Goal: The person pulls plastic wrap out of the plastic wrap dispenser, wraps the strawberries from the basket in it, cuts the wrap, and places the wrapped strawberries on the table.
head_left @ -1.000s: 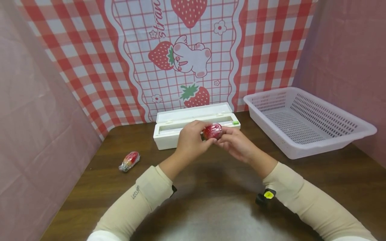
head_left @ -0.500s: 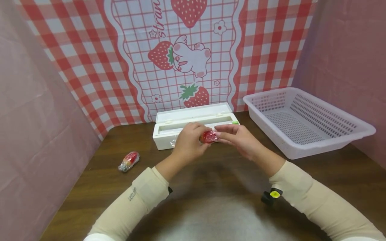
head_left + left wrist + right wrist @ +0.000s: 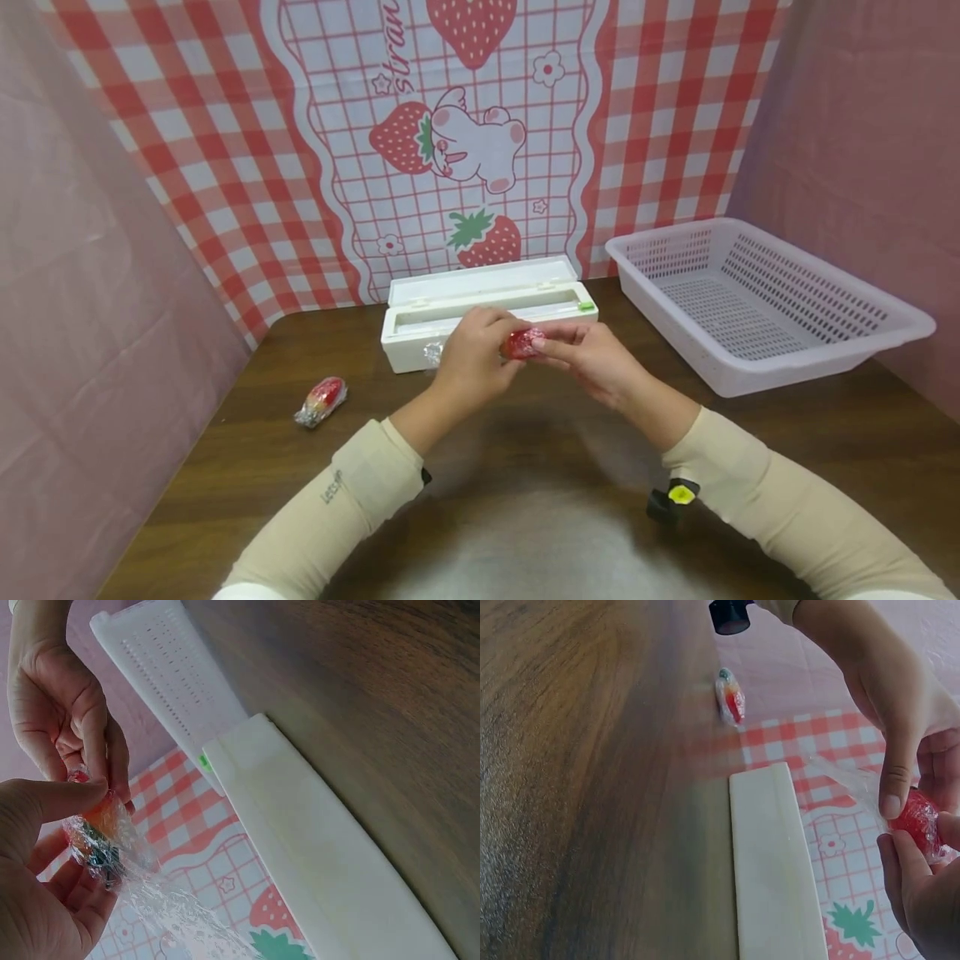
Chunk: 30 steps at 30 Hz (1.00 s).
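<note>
A red strawberry [image 3: 523, 342], yellowish and green toward its stem end, is wrapped in clear cling film. My left hand [image 3: 474, 354] grips it between thumb and fingers. From the right, my right hand [image 3: 603, 362] pinches its red end and the film there. A loose tail of cling film [image 3: 180, 915] trails from the stem end in the left wrist view. Behind the hands stands a white cling film dispenser [image 3: 408, 357], its lid raised. To the left, a second wrapped strawberry [image 3: 322, 400] lies on the brown table [image 3: 525, 500].
A white perforated plastic basket [image 3: 780, 367] stands at the back right. A green slider [image 3: 586, 307] sits at the dispenser's right end. A red-and-white checked cloth [image 3: 667, 150] hangs behind the table, with pink cloth [image 3: 97, 250] at both sides.
The strawberry has turned and dropped slightly in my hands. My right hand drew away a little, then came back onto its red end. The film tail now shows left of my left hand.
</note>
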### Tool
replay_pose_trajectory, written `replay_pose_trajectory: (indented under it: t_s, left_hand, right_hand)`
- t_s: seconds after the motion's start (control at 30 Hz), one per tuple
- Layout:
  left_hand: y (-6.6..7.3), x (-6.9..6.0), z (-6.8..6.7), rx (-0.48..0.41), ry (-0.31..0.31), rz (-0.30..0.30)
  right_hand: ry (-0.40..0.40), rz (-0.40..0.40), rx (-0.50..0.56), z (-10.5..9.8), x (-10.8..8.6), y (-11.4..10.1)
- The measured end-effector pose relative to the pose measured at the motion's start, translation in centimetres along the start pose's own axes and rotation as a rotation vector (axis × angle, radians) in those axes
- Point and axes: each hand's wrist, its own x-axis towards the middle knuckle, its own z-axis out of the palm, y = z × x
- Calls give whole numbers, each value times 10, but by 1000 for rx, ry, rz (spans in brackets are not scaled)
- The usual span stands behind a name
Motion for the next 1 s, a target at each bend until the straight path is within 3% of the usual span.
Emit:
replay_pose_trajectory:
  t_s: [0.1, 0.17, 0.27, 0.37, 0.4, 0.47, 0.57, 0.67, 0.83, 1.0]
  left_hand:
    - [-4, 1, -3, -61, -12, -33]
    - [-8, 3, -9, -137, 6, -119]
    - [-12, 3, -21, -335, 38, -384]
    - [-15, 3, -30, -625, 45, -663]
    - [-16, 3, -31, -703, 30, -732]
    - [-17, 3, -30, -832, -5, -811]
    - [-19, 1, -23, -925, -28, -858]
    - [-20, 1, -15, -993, -12, -880]
    - [-18, 2, -11, -1105, -25, -937]
    - [-16, 3, -9, -1203, -24, -939]
  right_hand:
    - [31, -9, -24, 0, 0, 0]
    - [66, -17, -43, -1, 1, 0]
    - [129, -26, -51, -5, 3, -2]
    - [183, -29, -30, -9, 3, -4]
    - [194, -28, -17, -10, 2, -4]
    - [209, -20, 3, -12, 1, -5]
    - [198, -22, 39, -13, -2, -5]
    - [181, -36, 63, -11, -3, -5]
    - [152, -55, 98, -8, -7, -6]
    - [109, -73, 145, -4, -8, -6]
